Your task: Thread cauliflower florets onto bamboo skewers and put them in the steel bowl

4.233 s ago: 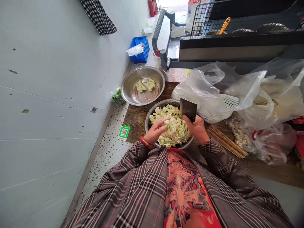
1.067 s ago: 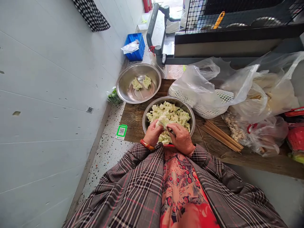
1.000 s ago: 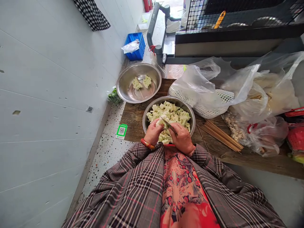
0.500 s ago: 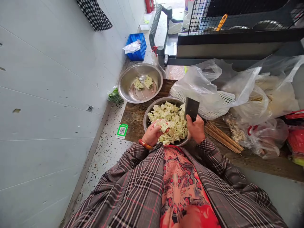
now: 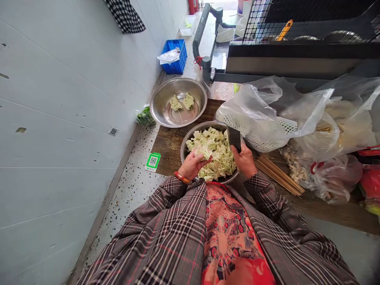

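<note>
My left hand (image 5: 191, 166) is closed round a cauliflower floret (image 5: 203, 152), held over the near left part of a steel bowl (image 5: 184, 149). Loose cauliflower pieces (image 5: 221, 162) fill that bowl. In my right hand (image 5: 244, 160), at the bowl's right rim, is a cleaver (image 5: 234, 138) with a dark, broad blade pointing up and away from me. Its handle is hidden by my fingers. Behind, a wider steel basin (image 5: 156, 107) holds two skewered cauliflower pieces (image 5: 188, 101).
Thin wooden skewers (image 5: 279, 174) lie on the wooden table (image 5: 166, 146) to the right. Beyond them are plastic bags (image 5: 335, 174) and a white perforated basket (image 5: 261, 142). A green QR card (image 5: 152, 161) lies at the left edge, and a blue crate (image 5: 179, 63) stands farther back.
The cleaver has moved slightly left and down, closer to the floret in my left hand. The view has shifted a little. Both hands keep their holds.
</note>
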Available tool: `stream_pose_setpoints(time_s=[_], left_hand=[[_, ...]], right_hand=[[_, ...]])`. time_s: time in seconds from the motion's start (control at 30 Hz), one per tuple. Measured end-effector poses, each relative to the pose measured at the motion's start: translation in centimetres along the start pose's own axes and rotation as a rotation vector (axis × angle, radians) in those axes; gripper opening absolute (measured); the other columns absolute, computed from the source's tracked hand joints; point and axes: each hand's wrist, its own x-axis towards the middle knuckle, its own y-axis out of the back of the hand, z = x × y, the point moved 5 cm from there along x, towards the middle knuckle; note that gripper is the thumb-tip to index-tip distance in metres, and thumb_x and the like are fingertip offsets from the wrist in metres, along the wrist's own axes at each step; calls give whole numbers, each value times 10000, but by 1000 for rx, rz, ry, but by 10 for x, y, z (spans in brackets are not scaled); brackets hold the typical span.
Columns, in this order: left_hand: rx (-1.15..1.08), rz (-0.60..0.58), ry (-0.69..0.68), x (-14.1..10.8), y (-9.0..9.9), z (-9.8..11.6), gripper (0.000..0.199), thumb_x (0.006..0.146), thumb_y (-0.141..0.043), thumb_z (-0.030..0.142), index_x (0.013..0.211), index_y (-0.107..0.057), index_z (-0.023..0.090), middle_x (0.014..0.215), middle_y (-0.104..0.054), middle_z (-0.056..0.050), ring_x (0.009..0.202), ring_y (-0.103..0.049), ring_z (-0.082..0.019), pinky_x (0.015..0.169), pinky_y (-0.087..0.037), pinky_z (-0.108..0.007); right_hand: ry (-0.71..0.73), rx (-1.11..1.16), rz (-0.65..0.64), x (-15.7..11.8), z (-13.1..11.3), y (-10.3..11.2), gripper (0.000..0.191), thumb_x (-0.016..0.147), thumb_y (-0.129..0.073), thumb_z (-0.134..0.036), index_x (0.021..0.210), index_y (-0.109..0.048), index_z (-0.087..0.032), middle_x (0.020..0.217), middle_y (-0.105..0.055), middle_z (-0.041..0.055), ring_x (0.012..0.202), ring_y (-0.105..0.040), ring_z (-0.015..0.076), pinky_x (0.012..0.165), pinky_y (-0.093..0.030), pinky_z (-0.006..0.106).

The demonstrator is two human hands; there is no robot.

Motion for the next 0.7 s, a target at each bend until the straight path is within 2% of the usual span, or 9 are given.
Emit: stream_pose_setpoints(time_s=[0.1, 0.23, 0.33, 0.47, 0.7], left_hand=[[10, 27, -33, 2, 4, 0, 472, 683, -740, 243, 1118, -577, 160, 1084, -646, -80, 958, -629, -190, 949, -463, -404], [49, 66, -91, 4, 7, 1, 505, 681, -749, 272, 1150, -581, 187, 1106, -629, -61, 956, -609, -166, 916, -480, -369], [112, 79, -115, 4, 5, 2, 496, 688, -746, 296, 1148, -593, 192, 1113, -620, -53, 934, -596, -144, 875, -488, -316], [184, 54, -146, 3, -1, 4, 517, 713, -721, 340, 1184, -577, 183, 1121, -624, -68, 948, -590, -151, 841, -484, -276], [279, 16, -217, 1, -2, 4, 518, 732, -699, 333, 1214, -567, 201, 1154, -632, -77, 1055, -580, -201, 941, -441, -343]], right_hand=[[62, -11, 10, -9, -18, 3, 332, 907, -442, -369, 1080, -616, -145, 1029, -667, 127, 975, -612, 245, 882, -484, 415], [225, 8, -135, -26, -55, -1, 289, 916, -455, -304, 1128, -611, -186, 1066, -660, 107, 1017, -611, 228, 898, -496, 391], [313, 17, -211, -36, -75, -5, 310, 926, -439, -246, 1203, -577, -223, 1119, -648, 82, 1056, -594, 206, 918, -493, 381], [361, -34, -273, -42, -80, -10, 415, 902, -452, -168, 1312, -491, -218, 1209, -606, 90, 1129, -548, 221, 956, -469, 414], [387, -114, -319, -46, -81, -17, 480, 861, -458, -98, 1335, -454, -170, 1219, -581, 133, 1144, -522, 246, 957, -462, 438]])
